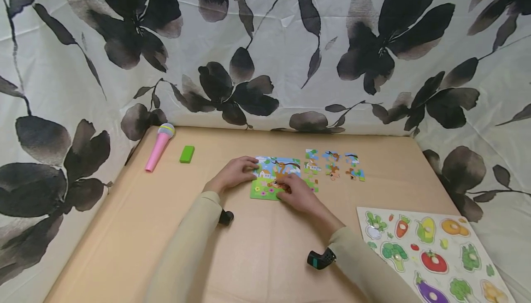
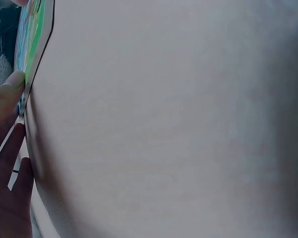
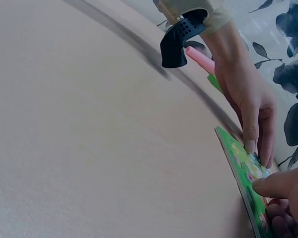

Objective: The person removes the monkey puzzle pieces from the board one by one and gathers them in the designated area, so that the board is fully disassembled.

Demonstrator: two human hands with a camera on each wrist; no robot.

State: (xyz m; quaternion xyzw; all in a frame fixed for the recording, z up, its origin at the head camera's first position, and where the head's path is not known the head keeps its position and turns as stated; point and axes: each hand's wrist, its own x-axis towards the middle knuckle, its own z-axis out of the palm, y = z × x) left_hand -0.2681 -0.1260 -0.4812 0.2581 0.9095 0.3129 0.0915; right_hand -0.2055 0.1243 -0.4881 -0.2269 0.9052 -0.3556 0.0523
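Observation:
A puzzle board [image 1: 265, 193] printed with an animal, a house and flowers lies on the table. My left hand [image 1: 237, 172] is at its left edge; in the left wrist view the thumb [image 2: 14, 82] touches the board's rim and the fingers spread apart. My right hand [image 1: 299, 193] is over the board's right part, its fingertips down on the picture near an animal's face. In the right wrist view its thumb [image 3: 273, 183] points onto the board and the other fingers curl beneath. Whether a piece is between them is hidden. Loose puzzle pieces [image 1: 333, 172] lie right of the board.
A pink toy microphone [image 1: 157, 151] and a green block [image 1: 187, 154] lie at the back left. At the front right is a white board with vegetable pictures [image 1: 408, 247], partly under the right sleeve. A floral cloth [image 1: 286, 63] hangs behind the table.

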